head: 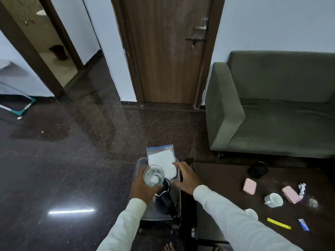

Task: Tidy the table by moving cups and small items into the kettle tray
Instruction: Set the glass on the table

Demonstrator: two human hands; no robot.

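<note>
Over the tray [140, 163], left hand [143, 187] has a full grip on a glass [153, 175]; right hand [186, 176], fingers spread and empty, steadies the bag [161, 156]. Best lower the glass upright, clear of the kettle [165, 194]; cups [273, 197] wait on the desk [217, 178].

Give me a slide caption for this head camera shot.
Left hand holds a glass over the kettle tray; right hand touches a plastic pouch.
</note>
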